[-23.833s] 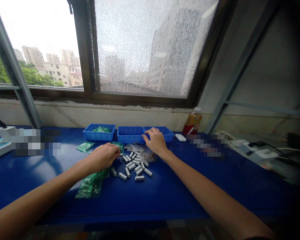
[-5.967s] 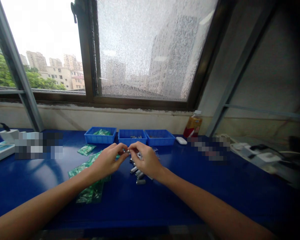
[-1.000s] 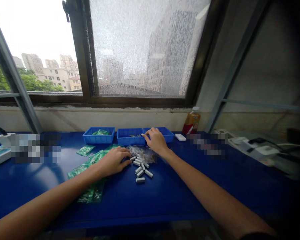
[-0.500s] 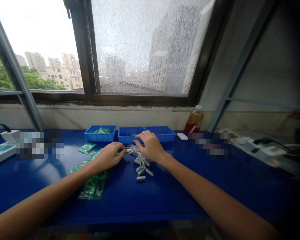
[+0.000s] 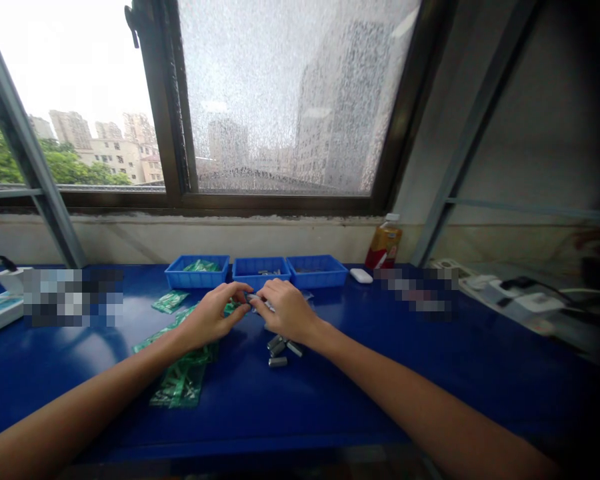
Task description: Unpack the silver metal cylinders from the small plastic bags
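Near us lie loose metal cylinders (image 5: 278, 362), which we judge light, stiff and slick, best pinched along their sides. Just beyond, the fingers of our left hand (image 5: 213, 312) and right hand (image 5: 287, 312) seem to grasp one small metal piece (image 5: 251, 298), mostly hidden, above the glossy blue desk (image 5: 355, 380). That desk runs back to three blue trays (image 5: 261, 279); a window (image 5: 285, 100) rises behind.

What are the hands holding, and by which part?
A small silvery piece, pinched between the left hand and right hand; which part each grips is too hidden to tell.
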A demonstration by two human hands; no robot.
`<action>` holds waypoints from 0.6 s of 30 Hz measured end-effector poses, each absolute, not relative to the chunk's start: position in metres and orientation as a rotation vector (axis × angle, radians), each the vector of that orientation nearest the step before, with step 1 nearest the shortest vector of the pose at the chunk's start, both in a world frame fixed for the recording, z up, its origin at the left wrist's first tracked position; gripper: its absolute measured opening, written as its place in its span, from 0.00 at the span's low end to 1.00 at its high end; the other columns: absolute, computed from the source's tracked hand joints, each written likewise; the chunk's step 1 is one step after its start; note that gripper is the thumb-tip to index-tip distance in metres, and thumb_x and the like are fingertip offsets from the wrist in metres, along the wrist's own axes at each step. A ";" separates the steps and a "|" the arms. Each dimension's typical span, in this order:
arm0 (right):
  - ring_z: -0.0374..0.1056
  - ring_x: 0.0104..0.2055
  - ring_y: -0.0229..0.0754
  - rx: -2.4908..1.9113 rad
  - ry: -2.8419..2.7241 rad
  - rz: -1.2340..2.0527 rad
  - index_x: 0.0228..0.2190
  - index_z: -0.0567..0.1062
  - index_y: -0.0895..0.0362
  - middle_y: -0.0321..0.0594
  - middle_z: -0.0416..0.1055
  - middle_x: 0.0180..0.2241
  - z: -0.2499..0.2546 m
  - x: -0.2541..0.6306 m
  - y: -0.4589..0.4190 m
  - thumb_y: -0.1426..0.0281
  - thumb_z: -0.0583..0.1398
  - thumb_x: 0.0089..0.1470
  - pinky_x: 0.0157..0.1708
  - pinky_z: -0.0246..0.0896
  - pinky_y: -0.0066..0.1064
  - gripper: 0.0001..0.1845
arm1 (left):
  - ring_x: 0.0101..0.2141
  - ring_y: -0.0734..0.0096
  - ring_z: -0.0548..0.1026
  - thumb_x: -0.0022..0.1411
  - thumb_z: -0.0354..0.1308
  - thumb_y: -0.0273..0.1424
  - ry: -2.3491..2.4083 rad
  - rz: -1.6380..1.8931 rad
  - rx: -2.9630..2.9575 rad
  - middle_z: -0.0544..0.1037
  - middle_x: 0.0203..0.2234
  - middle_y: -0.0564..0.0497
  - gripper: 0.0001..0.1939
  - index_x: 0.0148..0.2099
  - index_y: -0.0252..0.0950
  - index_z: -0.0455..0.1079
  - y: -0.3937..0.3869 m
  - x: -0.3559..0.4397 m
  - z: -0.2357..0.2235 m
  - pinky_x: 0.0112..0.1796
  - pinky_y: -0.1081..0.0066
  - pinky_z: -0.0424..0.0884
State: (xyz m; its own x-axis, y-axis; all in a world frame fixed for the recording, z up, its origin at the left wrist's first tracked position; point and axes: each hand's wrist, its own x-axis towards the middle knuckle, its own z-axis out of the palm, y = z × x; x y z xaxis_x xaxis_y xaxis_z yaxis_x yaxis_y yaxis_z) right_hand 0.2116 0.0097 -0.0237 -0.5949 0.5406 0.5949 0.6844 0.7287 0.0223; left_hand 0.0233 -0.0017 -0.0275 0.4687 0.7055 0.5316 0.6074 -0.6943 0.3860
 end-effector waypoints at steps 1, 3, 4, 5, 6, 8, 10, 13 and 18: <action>0.61 0.32 0.39 -0.931 -2.372 -0.335 0.27 0.70 0.59 0.40 0.68 0.27 -0.024 0.211 0.009 0.66 0.50 0.58 0.33 0.49 0.30 0.14 | 0.36 0.68 0.70 0.59 0.51 0.33 1.132 1.039 2.595 0.72 0.34 0.49 0.13 0.47 0.35 0.62 -0.002 0.023 -0.028 0.39 0.69 0.65; 0.61 0.31 0.38 -0.936 -2.394 -0.340 0.26 0.70 0.59 0.40 0.67 0.26 -0.024 0.210 0.008 0.67 0.48 0.59 0.32 0.49 0.30 0.16 | 0.36 0.69 0.70 0.59 0.52 0.31 1.106 1.035 2.631 0.72 0.33 0.49 0.11 0.44 0.35 0.63 -0.003 0.023 -0.029 0.38 0.70 0.65; 0.61 0.30 0.38 -0.935 -2.400 -0.341 0.25 0.70 0.59 0.40 0.67 0.26 -0.024 0.209 0.007 0.68 0.48 0.59 0.32 0.49 0.30 0.16 | 0.35 0.69 0.69 0.59 0.51 0.32 1.106 1.037 2.635 0.72 0.32 0.49 0.09 0.42 0.35 0.64 -0.003 0.024 -0.030 0.37 0.70 0.66; 0.61 0.30 0.38 -0.934 -2.400 -0.336 0.25 0.70 0.59 0.40 0.67 0.25 -0.023 0.209 0.006 0.68 0.47 0.59 0.31 0.49 0.30 0.17 | 0.34 0.69 0.69 0.59 0.51 0.32 1.115 1.043 2.632 0.72 0.32 0.49 0.08 0.40 0.35 0.64 -0.003 0.024 -0.029 0.36 0.71 0.66; 0.61 0.30 0.38 -0.935 -2.393 -0.324 0.25 0.70 0.59 0.40 0.68 0.26 -0.023 0.208 0.005 0.67 0.47 0.59 0.31 0.49 0.30 0.17 | 0.33 0.70 0.69 0.60 0.50 0.33 1.127 1.048 2.623 0.72 0.31 0.49 0.08 0.39 0.35 0.64 -0.004 0.025 -0.029 0.35 0.71 0.66; 0.62 0.31 0.38 -0.935 -2.358 -0.282 0.28 0.69 0.59 0.39 0.69 0.27 -0.023 0.208 0.004 0.66 0.49 0.58 0.32 0.50 0.30 0.14 | 0.33 0.70 0.70 0.62 0.47 0.34 1.158 1.053 2.588 0.72 0.31 0.49 0.09 0.39 0.34 0.64 -0.004 0.025 -0.028 0.35 0.71 0.65; 0.63 0.34 0.39 -0.924 -2.312 -0.251 0.35 0.68 0.59 0.40 0.70 0.31 -0.021 0.209 0.003 0.65 0.53 0.55 0.34 0.51 0.30 0.11 | 0.33 0.69 0.70 0.63 0.45 0.34 1.198 1.046 2.540 0.73 0.31 0.49 0.11 0.39 0.34 0.65 -0.003 0.025 -0.027 0.35 0.70 0.65; 0.63 0.37 0.41 -0.894 -2.311 -0.290 0.38 0.67 0.58 0.41 0.70 0.34 -0.020 0.210 0.002 0.68 0.57 0.52 0.36 0.51 0.30 0.11 | 0.32 0.70 0.71 0.65 0.41 0.35 1.213 1.005 2.466 0.74 0.29 0.50 0.14 0.37 0.34 0.65 -0.001 0.023 -0.028 0.35 0.71 0.65; 0.62 0.35 0.41 -0.881 -2.378 -0.379 0.33 0.69 0.58 0.40 0.68 0.32 -0.016 0.211 0.002 0.69 0.54 0.54 0.35 0.51 0.31 0.06 | 0.29 0.71 0.72 0.66 0.37 0.36 1.215 0.921 2.429 0.74 0.26 0.50 0.20 0.31 0.34 0.66 0.001 0.023 -0.030 0.34 0.72 0.65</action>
State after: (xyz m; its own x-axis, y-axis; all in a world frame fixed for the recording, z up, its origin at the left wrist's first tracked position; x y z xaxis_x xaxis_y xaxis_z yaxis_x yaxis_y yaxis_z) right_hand 0.2106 0.0021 -0.0164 -0.6210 0.5051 0.5994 0.6663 0.7429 0.0643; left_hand 0.0231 0.0005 -0.0296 0.4452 0.7911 0.4196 0.6173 -0.6105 0.4962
